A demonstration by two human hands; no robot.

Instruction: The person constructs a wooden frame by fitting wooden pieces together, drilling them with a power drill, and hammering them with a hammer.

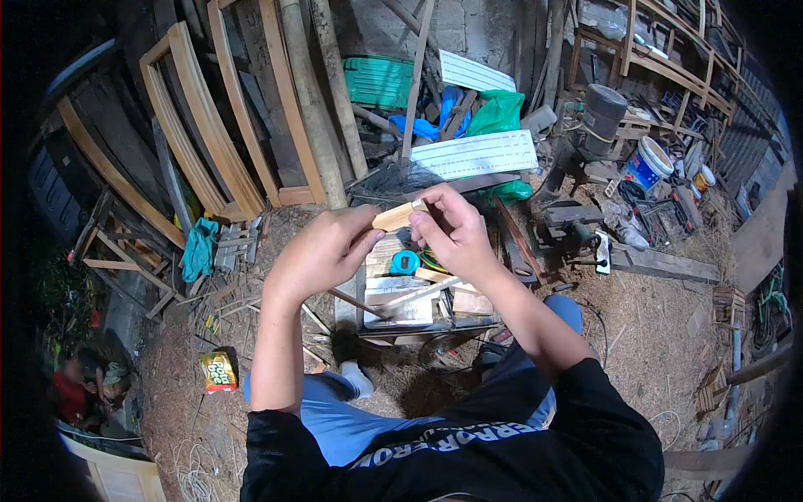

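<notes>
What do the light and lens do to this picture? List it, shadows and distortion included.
Head view: distortion bows the wooden frame at left, corners go black; head view: bright light on the larger white panel, left hand and right hand, dimness at far left; head view: dark shadow on the ground between the legs.

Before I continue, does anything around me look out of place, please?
Yes: a yellow snack bag sits on the littered floor to your left; food packaging seems odd in a place with wooden frames.
</notes>
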